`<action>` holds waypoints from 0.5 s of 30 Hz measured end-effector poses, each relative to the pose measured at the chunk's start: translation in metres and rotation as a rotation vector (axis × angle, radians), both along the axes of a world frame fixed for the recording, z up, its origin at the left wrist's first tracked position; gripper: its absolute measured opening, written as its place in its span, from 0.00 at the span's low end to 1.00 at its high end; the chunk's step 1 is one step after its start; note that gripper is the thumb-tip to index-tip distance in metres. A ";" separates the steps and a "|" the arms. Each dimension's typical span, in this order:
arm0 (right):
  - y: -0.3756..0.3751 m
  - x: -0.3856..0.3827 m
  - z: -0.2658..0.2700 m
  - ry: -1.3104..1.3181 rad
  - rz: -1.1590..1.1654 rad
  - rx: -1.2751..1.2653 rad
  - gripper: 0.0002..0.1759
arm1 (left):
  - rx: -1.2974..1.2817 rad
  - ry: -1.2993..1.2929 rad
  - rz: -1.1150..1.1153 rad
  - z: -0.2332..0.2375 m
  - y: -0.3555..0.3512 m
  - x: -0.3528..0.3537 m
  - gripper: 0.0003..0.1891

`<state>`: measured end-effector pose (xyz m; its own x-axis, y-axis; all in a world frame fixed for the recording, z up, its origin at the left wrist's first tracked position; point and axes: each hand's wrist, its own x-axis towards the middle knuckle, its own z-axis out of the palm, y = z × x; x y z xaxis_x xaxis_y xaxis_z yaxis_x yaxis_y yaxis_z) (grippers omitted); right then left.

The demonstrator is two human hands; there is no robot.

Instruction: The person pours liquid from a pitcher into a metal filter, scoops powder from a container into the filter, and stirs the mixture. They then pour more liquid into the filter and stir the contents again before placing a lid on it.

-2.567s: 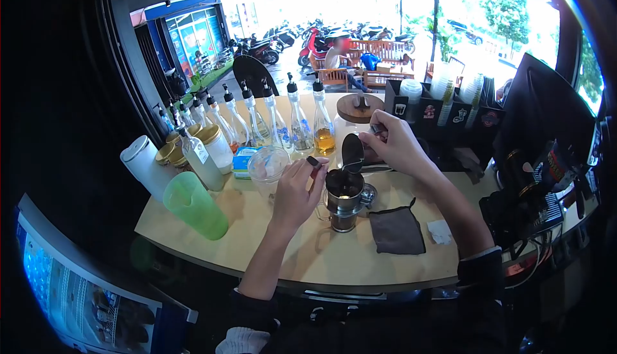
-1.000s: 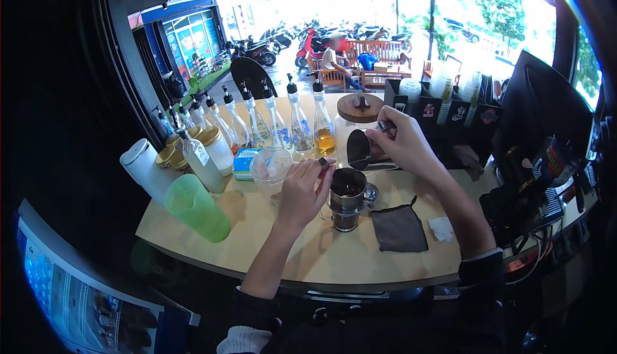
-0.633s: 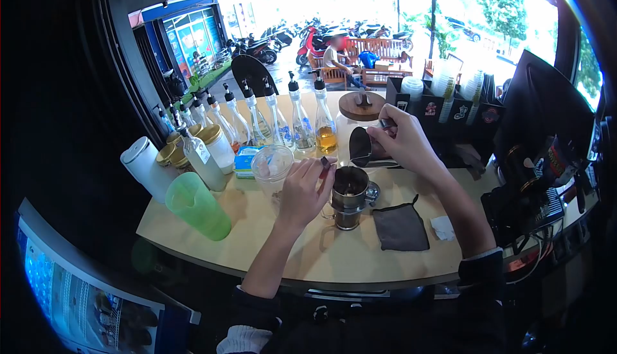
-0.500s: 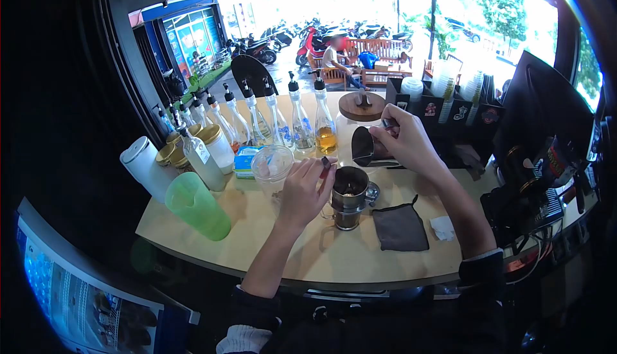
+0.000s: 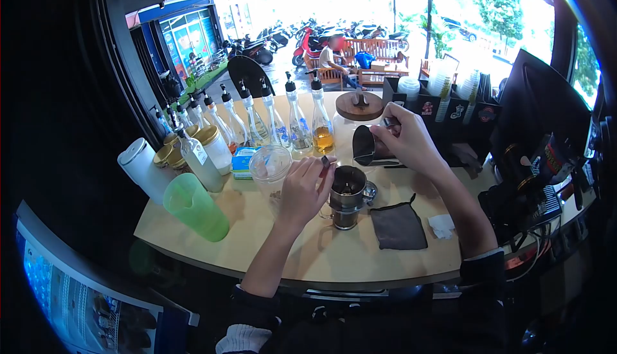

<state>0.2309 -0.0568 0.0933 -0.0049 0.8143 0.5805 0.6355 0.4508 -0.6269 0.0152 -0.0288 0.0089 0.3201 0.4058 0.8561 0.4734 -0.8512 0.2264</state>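
Observation:
A metal cup (image 5: 348, 196) with an open top and dark contents that I cannot make out stands near the middle of the counter. My left hand (image 5: 303, 190) is just left of its rim, fingers closed on a small dark piece (image 5: 325, 160). Above and right of the cup, my right hand (image 5: 408, 136) grips a dark metal scoop (image 5: 364, 145), tilted with its open side toward the cup. Behind my left hand is a clear plastic container (image 5: 269, 163). A small metal lid (image 5: 369, 193) lies by the cup's right side.
Pump bottles (image 5: 297, 126) line the back left, with a green pitcher (image 5: 196, 207) in front. A grey cloth (image 5: 399, 226) and white tissue (image 5: 441, 226) lie right of the cup. Cup holders (image 5: 443, 106) stand at the back right. A person (image 5: 332, 58) sits on a bench outside.
The whole view has shifted slightly. Both hands keep nearly the same pose and grips, with the scoop still tilted near the cup.

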 end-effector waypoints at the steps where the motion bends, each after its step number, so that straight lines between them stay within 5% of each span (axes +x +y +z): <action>1: 0.000 0.000 0.000 -0.002 -0.001 0.003 0.16 | 0.000 0.000 0.003 0.000 0.000 0.000 0.08; 15: -0.003 -0.003 0.001 -0.039 -0.014 0.015 0.16 | 0.008 0.000 0.017 -0.001 -0.003 -0.001 0.08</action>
